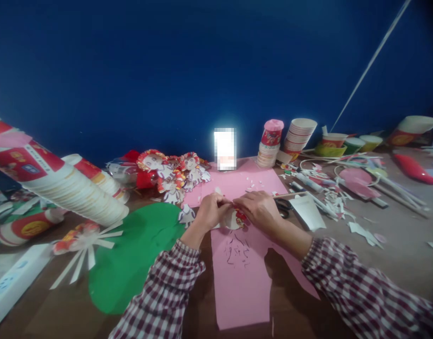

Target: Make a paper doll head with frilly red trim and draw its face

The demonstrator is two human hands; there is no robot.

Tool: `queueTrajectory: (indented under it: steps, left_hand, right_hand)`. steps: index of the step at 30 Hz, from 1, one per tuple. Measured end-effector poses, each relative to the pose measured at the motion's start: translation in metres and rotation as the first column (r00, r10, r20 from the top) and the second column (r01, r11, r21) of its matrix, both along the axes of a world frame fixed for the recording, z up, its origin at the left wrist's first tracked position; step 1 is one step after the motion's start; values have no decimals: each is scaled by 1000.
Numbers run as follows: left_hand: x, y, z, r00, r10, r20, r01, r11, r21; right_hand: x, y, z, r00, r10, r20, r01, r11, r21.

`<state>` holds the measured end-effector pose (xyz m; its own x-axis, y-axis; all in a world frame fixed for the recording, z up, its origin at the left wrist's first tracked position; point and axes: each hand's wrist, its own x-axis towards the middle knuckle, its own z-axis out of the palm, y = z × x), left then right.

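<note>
Over the pink paper sheet [242, 292], both hands work on a small red and white paper cutout [233, 220], partly covered by my fingers. My left hand [212, 212] pinches its left side between thumb and fingers. Bent over its upper right side, my right hand [260, 209] grips it, with the fingertips partly hidden. Black pen strokes mark the pink sheet just below. Close to my left wrist lies a small white paper figure [186, 215]. Black-handled scissors [284, 205] rest beside my right hand, partly hidden by it.
Several finished paper figures [167, 172] with red-yellow manes cluster at the back left. A green paper shape [138, 259] and a leaning cup stack [85, 195] lie left. Further cup stacks [301, 134] stand behind. Paper scraps [338, 197] spread right. A bright pixelated rectangle [225, 148] stands by the wall.
</note>
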<state>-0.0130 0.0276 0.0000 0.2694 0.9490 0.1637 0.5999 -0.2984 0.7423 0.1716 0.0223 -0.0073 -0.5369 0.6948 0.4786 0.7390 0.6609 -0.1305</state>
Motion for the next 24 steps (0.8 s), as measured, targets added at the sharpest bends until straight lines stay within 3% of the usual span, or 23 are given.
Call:
queueTrajectory:
  steps: [4,10,24]
  left_hand:
    - [0,0,0,996,-10,84,17,996,-83]
    - [0,0,-4,977,77,200,-28,971,-237]
    - [8,-5,4,985,144,97,-122,972,-201]
  right_hand:
    - [1,0,0,1000,19,-6,-19,1000,4]
    - [2,1,2,999,43,5,-43,999,1]
    - [4,1,-5,995,96,26,-94,994,-57]
